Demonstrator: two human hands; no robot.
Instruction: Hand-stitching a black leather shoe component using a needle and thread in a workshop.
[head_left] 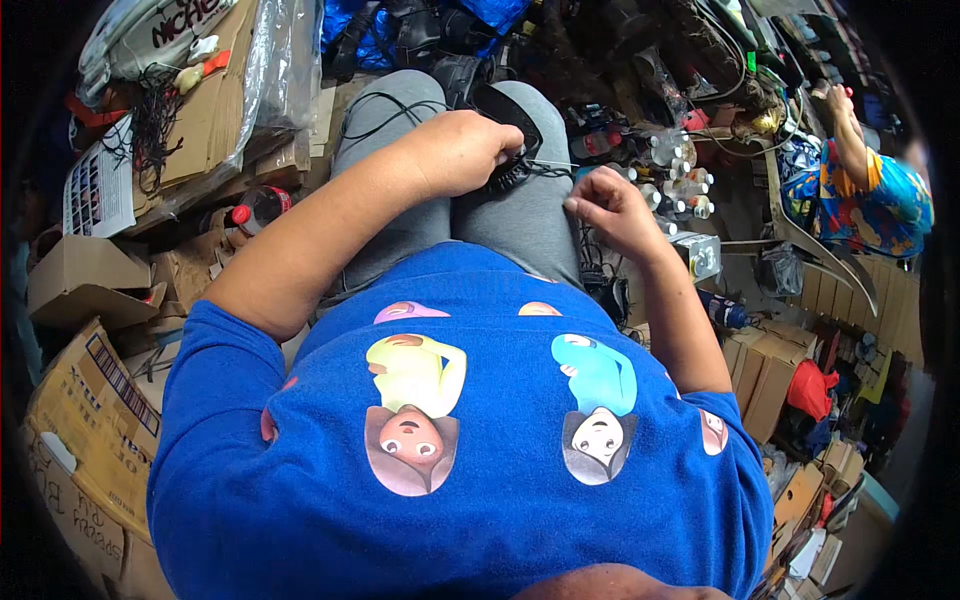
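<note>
On my lap lies a black curved piece that looks like part of a shoe or sandal (pixel 510 175), with a ridged edge. My left hand (pixel 468 150) is closed on it, and the fingertips are partly hidden. A thin metal needle-like rod (pixel 552 164) juts from beside the left fingers toward the right. Just past its tip is my right hand (pixel 615 208), fingers curled and thumb pressed in; whatever it pinches is too small to make out. A thin black cord (pixel 385 98) loops over my left knee.
Several small bottles (pixel 680 185) stand right of my knees. A red-capped bottle (pixel 262 210), an open cardboard box (pixel 95 280) and stacked cardboard (pixel 215 110) are on the left. At the far right is another person in a colourful shirt (pixel 875 205).
</note>
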